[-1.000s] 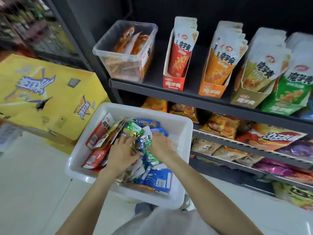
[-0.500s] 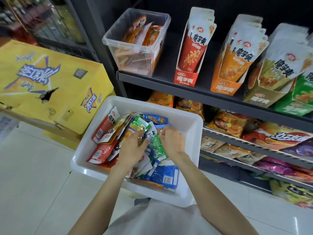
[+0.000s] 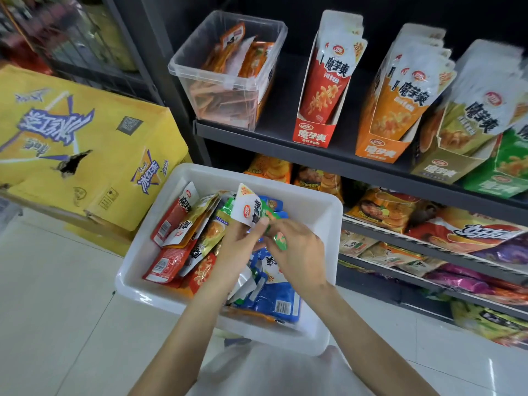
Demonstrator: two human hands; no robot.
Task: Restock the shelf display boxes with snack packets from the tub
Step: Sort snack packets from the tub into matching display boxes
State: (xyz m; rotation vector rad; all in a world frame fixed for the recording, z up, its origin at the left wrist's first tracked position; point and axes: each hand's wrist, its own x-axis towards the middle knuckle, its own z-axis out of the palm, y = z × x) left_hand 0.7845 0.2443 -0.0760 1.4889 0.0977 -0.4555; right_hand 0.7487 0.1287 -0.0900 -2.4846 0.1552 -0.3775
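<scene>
Two hands are working over a white tub (image 3: 328, 224) sitting low in the centre of the frame, in front of a dark shelf unit. Lying at the far left of the frame is a yellow carton (image 3: 85, 144) with purple print. At the upper centre, a clear plastic bin (image 3: 223, 81) of orange packets is standing on the upper shelf (image 3: 285, 138). Below it, the tub is holding a jumble of red, yellow, green and blue snack packets (image 3: 177, 224). The left hand (image 3: 243, 247) is pinching a white-topped green packet (image 3: 248, 210) between thumb and fingers, lifting it just above the pile. The right hand (image 3: 297, 252), touching the left, is curling its fingers round the green lower end of what looks like the same packet. Moving right along the upper shelf, a red display box (image 3: 314, 135), an orange display box (image 3: 383, 150), an olive display box (image 3: 445, 170) and a green display box (image 3: 497, 184) are standing in a row, each showing upright packets. Larger snack bags (image 3: 471, 232) are lying on the lower shelves at the right.
</scene>
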